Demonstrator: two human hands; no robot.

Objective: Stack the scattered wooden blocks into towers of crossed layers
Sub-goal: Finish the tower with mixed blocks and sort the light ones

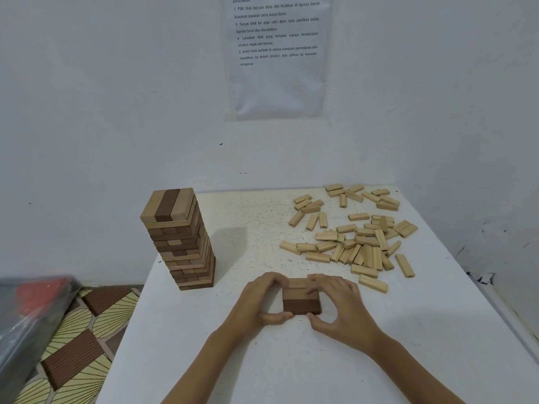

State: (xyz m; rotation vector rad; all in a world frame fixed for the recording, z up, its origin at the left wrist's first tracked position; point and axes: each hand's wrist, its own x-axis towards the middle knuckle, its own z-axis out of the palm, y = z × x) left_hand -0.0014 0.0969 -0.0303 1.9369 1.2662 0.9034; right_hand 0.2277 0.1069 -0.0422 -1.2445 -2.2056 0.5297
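head view: hands (258, 298) (339, 301) clasp smooth oblong wooden blocks (302, 300).

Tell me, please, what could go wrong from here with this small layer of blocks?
The base layer, gripped between the left hand and right hand, may end up skewed, so later layers could lean. The tall tower stands near the left hand; a careless reach might topple it.
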